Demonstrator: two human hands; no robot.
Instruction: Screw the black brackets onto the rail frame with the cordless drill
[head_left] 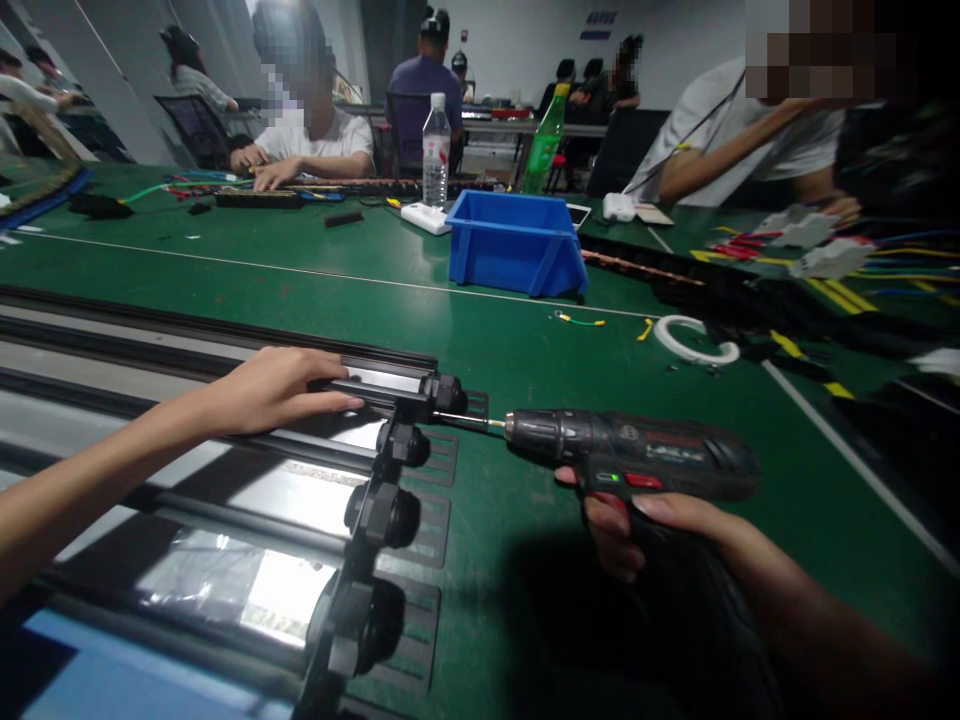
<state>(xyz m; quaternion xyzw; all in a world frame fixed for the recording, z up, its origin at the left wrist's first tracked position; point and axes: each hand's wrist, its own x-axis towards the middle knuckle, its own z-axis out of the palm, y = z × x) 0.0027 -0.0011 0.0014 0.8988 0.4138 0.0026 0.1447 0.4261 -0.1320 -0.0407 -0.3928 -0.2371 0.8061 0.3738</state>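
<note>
My right hand (637, 520) grips a cordless drill (637, 450), its fingers wrapped around the handle and trigger. The drill's long bit (465, 418) points left and reaches the end of a black-framed metal housing (367, 395). Flat on top of that housing lies my left hand (289, 390), fingers stretched out toward the drill. Several such long housings lie side by side, with black cable glands (386, 515) and slotted black brackets (427, 530) at their right ends. Whether the bit's tip sits in a screw cannot be made out.
Beyond the housings, a blue bin (514, 245) stands on the green table (315, 290). Near it are a water bottle (436, 150), a green bottle (546, 140) and a white ring (697, 340). Wires and dark parts (825, 250) lie at right. Co-workers sit across the table.
</note>
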